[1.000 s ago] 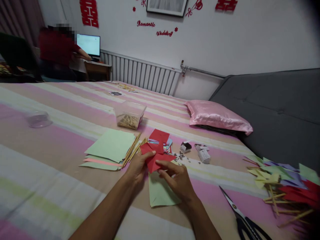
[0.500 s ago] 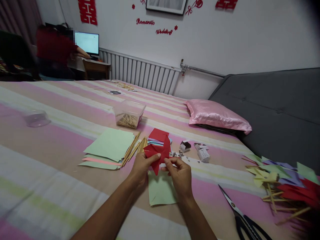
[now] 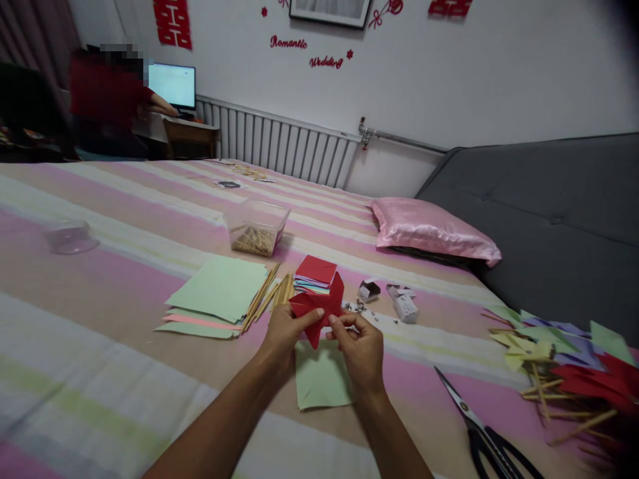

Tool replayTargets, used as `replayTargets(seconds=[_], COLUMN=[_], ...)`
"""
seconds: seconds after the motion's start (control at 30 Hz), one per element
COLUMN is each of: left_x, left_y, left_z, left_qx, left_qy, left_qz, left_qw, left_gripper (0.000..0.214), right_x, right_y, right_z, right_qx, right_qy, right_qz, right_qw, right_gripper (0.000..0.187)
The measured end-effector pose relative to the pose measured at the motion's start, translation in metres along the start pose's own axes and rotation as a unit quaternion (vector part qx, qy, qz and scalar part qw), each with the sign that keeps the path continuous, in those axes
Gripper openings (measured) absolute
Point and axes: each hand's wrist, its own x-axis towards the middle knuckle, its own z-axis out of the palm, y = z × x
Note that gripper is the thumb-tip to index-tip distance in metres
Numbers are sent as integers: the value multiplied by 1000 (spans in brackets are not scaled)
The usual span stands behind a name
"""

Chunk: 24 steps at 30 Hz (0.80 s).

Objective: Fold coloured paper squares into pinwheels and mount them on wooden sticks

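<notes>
Between my two hands is a red paper pinwheel (image 3: pixel 333 296), its points folded in toward the middle. My left hand (image 3: pixel 288 330) grips it from the left, thumb pressed on its front. At its lower right edge, my right hand (image 3: pixel 360 346) pinches the paper near the centre with thumb and forefinger; whether a small pin is in that pinch is hidden. Below the hands lies a green paper square (image 3: pixel 322 384). Just beyond them sit a stack of coloured squares, red on top (image 3: pixel 315 268), and several small metal pins (image 3: pixel 358 306).
Green sheets (image 3: pixel 219 286) and wooden sticks (image 3: pixel 259 299) lie left. Behind stands a clear box (image 3: pixel 257 226) of sticks. Small boxes (image 3: pixel 405 307), open scissors (image 3: pixel 466 409) and finished pinwheels (image 3: pixel 574 359) are on the right. A person in red (image 3: pixel 107 93) sits at a monitor.
The red pinwheel has turned slightly, its upper point leaning further right. Both hands stay nearly in place, fingers still on the paper. The view has shifted a little.
</notes>
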Motion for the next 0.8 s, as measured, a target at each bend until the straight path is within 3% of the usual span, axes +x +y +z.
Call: replayTargets(seconds=[0.2, 0.33, 0.43, 0.57, 0.8], left_x=[-2, -3, -4, -6, -6], left_y=[1, 2, 3, 4, 2], left_z=[3, 5, 7, 9, 6], left_qx=[-13, -42, -68, -72, -27], left_qy=[8, 1, -9, -10, -22], left_qz=[-6, -15, -21, -39, -71], left_qw=[1000, 999, 997, 997, 997], left_gripper=[23, 24, 26, 27, 32], right_x=[2, 1, 1, 1, 3], right_y=[1, 1, 0, -1, -1], right_z=[0, 2, 3, 4, 0], right_qx=[-13, 77, 174, 220, 245], right_qy=[-4, 9, 14, -12, -24], right_qz=[-23, -34, -15, 30, 63], right_qw=[1000, 996, 984, 975, 967], right_gripper=[26, 27, 46, 68, 73])
